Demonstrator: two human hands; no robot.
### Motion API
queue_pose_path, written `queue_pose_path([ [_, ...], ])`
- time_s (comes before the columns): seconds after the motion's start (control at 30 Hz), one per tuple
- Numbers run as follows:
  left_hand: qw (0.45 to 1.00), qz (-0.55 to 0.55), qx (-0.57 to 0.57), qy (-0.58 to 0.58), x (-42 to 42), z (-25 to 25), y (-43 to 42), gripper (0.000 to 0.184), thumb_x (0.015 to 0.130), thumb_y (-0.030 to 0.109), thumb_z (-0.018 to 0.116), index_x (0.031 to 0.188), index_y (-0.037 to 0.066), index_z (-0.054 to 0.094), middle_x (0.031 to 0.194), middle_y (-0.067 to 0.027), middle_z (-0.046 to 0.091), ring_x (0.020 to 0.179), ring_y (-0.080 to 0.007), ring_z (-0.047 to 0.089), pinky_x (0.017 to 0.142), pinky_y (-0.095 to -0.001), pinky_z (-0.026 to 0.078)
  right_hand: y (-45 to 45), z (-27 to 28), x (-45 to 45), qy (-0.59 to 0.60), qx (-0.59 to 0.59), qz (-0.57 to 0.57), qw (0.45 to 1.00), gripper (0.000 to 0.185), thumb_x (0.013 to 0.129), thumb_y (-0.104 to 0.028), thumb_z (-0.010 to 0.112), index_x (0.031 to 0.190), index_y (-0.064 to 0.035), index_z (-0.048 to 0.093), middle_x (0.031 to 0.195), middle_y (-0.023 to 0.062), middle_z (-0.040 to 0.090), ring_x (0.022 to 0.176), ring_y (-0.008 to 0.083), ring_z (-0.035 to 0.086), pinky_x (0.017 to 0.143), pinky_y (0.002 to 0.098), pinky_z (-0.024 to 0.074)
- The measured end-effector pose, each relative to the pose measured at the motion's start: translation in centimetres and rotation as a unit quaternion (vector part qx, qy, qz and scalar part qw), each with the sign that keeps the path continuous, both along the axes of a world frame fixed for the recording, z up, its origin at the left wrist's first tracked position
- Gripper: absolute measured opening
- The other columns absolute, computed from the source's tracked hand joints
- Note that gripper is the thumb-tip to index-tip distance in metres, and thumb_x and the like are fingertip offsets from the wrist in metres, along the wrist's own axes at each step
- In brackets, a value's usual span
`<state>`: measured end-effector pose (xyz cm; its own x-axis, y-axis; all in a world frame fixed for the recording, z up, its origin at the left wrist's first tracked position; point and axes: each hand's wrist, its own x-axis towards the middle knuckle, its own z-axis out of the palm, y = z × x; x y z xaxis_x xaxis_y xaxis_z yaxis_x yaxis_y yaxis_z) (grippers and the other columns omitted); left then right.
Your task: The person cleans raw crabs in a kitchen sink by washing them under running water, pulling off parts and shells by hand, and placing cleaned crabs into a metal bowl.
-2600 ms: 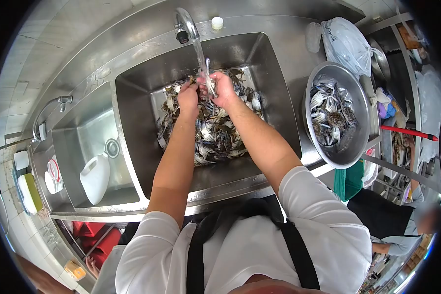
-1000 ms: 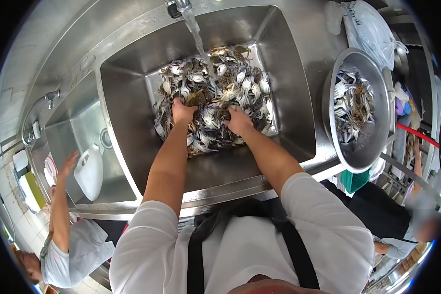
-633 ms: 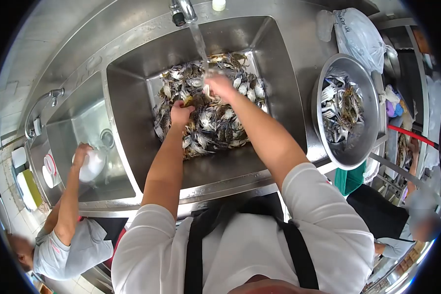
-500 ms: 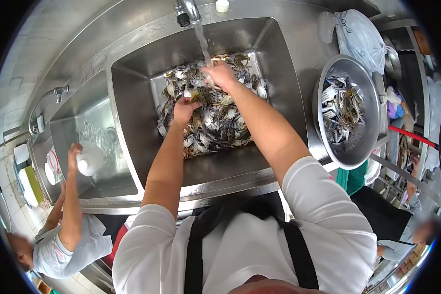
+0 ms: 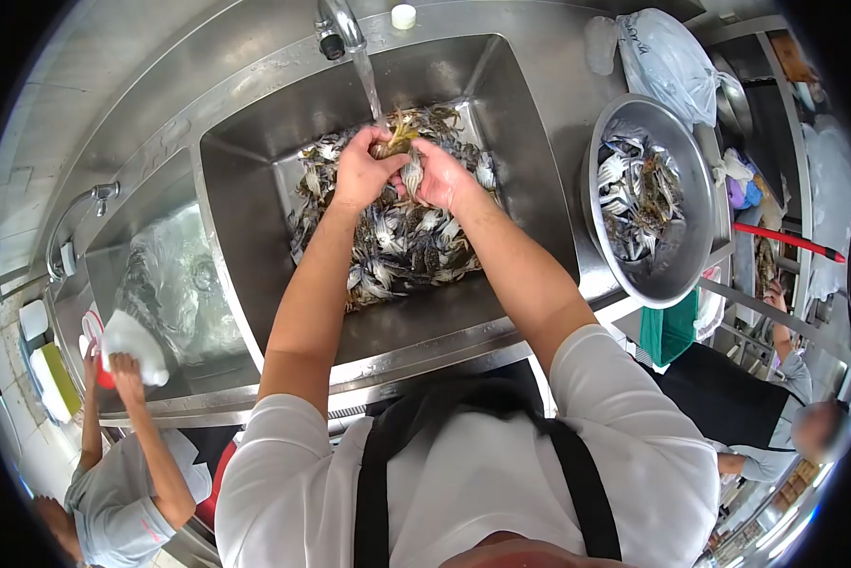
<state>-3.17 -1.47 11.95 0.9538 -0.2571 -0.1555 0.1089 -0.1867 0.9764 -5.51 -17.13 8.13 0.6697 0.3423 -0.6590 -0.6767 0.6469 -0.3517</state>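
One crab [image 5: 403, 145], gripped between left hand [image 5: 361, 172] and right hand [image 5: 442, 177], under running water [image 5: 370, 93].

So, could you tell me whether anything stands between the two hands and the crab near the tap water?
Nothing visible does: the left hand and right hand are on the crab, with the running water beside it and the heap of crabs below.

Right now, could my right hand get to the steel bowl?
Probably yes: the bowl stands just right of the sink, with only the sink's side wall seeming to lie between it and your right hand. That hand's grip is on a crab, though, shared with your left hand.
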Motion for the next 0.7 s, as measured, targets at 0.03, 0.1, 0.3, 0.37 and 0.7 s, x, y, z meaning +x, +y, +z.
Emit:
queue_pose_path([
  [0.03,0.999,-0.023,-0.012,0.035,0.1,-0.4,0.1,0.034,0.077,0.000,0.078,0.104,0.000,0.058,0.089,-0.0056,0.065,0.076,-0.0122,0.064,0.069,-0.0271,0.053,-0.3,0.2,0.2,-0.006,0.003,0.008,1.000,0.037,0.102,-0.039,0.044,0.108,-0.0062,0.061,0.085,0.0089,0.066,0.069,0.0241,0.064,0.061,0.0389,0.0552],
  [0.1,0.997,-0.050,-0.007,0.056,0.3,-1.2,0.3,0.039,0.074,0.002,0.081,0.106,0.001,0.058,0.095,-0.0055,0.066,0.087,-0.0144,0.064,0.079,-0.0277,0.053,-0.6,0.6,0.2,-0.002,0.010,-0.006,1.000,0.035,0.101,-0.038,0.048,0.110,-0.0080,0.062,0.090,0.0076,0.067,0.071,0.0232,0.063,0.062,0.0377,0.0543],
  [0.3,0.985,-0.077,0.096,-0.124,-0.5,0.8,1.4,0.032,0.073,-0.002,0.075,0.102,0.003,0.062,0.095,-0.0056,0.063,0.091,-0.0169,0.061,0.084,-0.0298,0.049,-1.2,-2.0,1.0,-0.022,0.085,-0.056,0.995,0.022,0.094,-0.023,0.060,0.105,-0.0046,0.064,0.093,0.0100,0.070,0.076,0.0230,0.067,0.066,0.0380,0.0561],
  [0.37,0.975,-0.072,0.119,-0.171,-0.6,0.6,2.1,0.034,0.074,-0.002,0.074,0.105,0.004,0.062,0.100,-0.0065,0.061,0.095,-0.0188,0.061,0.087,-0.0299,0.049,-0.9,-1.3,1.0,-0.006,0.063,-0.100,0.993,0.017,0.085,-0.013,0.068,0.098,-0.0033,0.066,0.094,0.0094,0.070,0.081,0.0235,0.067,0.072,0.0372,0.0568],
  [0.7,0.939,0.120,-0.231,0.225,-0.4,-3.5,2.4,0.034,0.084,0.005,0.070,0.115,0.006,0.057,0.100,-0.0040,0.062,0.092,-0.0155,0.061,0.077,-0.0294,0.049,-1.1,-2.0,1.2,-0.058,-0.035,-0.129,0.989,0.013,0.082,-0.006,0.070,0.095,-0.0046,0.067,0.094,0.0067,0.070,0.087,0.0213,0.067,0.077,0.0376,0.0555],
])
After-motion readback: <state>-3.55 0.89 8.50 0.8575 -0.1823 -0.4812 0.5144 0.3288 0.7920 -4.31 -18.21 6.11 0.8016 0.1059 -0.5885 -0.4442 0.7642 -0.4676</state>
